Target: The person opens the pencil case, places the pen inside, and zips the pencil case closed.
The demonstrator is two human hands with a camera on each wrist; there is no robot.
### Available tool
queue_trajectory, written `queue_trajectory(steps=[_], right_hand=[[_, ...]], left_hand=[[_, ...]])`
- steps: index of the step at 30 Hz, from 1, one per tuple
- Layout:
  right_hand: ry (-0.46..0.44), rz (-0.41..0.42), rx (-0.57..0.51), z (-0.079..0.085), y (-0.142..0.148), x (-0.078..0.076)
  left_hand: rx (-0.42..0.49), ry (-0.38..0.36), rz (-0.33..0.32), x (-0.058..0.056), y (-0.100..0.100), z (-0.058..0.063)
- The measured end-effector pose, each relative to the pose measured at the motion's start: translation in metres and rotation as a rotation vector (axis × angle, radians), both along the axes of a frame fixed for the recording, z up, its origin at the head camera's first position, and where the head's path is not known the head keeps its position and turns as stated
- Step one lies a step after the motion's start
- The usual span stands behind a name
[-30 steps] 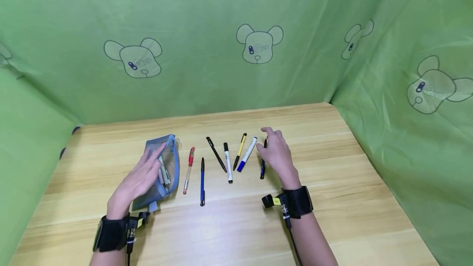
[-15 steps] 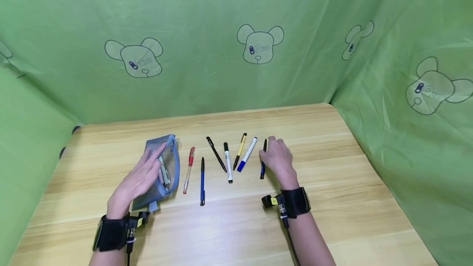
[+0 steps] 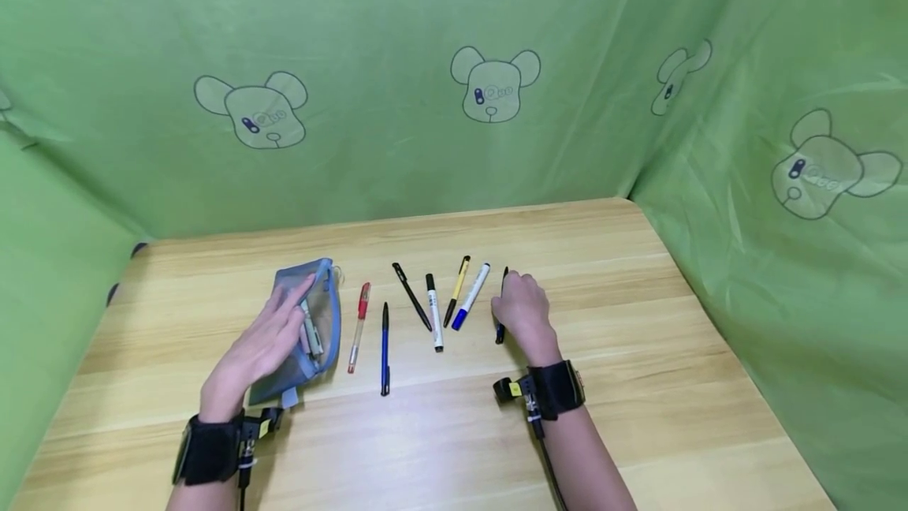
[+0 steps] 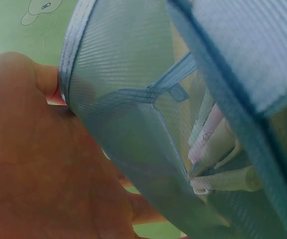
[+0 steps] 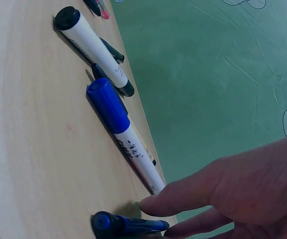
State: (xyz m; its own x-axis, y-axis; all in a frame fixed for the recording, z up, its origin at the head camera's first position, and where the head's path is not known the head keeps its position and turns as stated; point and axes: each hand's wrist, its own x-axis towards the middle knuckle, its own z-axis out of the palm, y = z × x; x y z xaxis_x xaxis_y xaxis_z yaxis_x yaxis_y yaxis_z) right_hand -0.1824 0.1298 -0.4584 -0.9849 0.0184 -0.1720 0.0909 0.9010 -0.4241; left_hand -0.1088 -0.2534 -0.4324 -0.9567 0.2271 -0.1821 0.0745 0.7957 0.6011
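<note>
a person's right hand point(image 3: 523, 310) curves narrowly about the rightmost pen point(image 5: 128, 225) on the surface point(image 3: 624, 290), though whether it grips cannot be told; a loose pinch could let the pen roll. the left hand point(image 3: 264, 344) rests straight-fingered on a blue mesh pouch point(image 3: 282, 379), green drapes point(image 3: 383, 132) surrounding.

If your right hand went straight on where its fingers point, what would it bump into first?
Probably the dark blue pen: it lies right by the thumb and fingers of the right hand. I can't tell for sure whether they touch it.
</note>
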Motion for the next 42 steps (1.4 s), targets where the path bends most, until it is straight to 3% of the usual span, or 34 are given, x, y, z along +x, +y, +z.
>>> queue_trajectory(steps=[19,27,42], right_hand=[[0.011,-0.01,-0.089,0.002,-0.001,0.0],[0.061,-0.033,-0.164,0.01,0.002,0.002],[0.214,0.027,-0.329,0.025,-0.009,0.006]], left_hand=[[0.001,0.002,0.002,0.003,-0.002,-0.003],[0.007,0.007,-0.007,0.004,-0.003,-0.003],[0.014,0.023,-0.02,0.001,-0.001,0.0]])
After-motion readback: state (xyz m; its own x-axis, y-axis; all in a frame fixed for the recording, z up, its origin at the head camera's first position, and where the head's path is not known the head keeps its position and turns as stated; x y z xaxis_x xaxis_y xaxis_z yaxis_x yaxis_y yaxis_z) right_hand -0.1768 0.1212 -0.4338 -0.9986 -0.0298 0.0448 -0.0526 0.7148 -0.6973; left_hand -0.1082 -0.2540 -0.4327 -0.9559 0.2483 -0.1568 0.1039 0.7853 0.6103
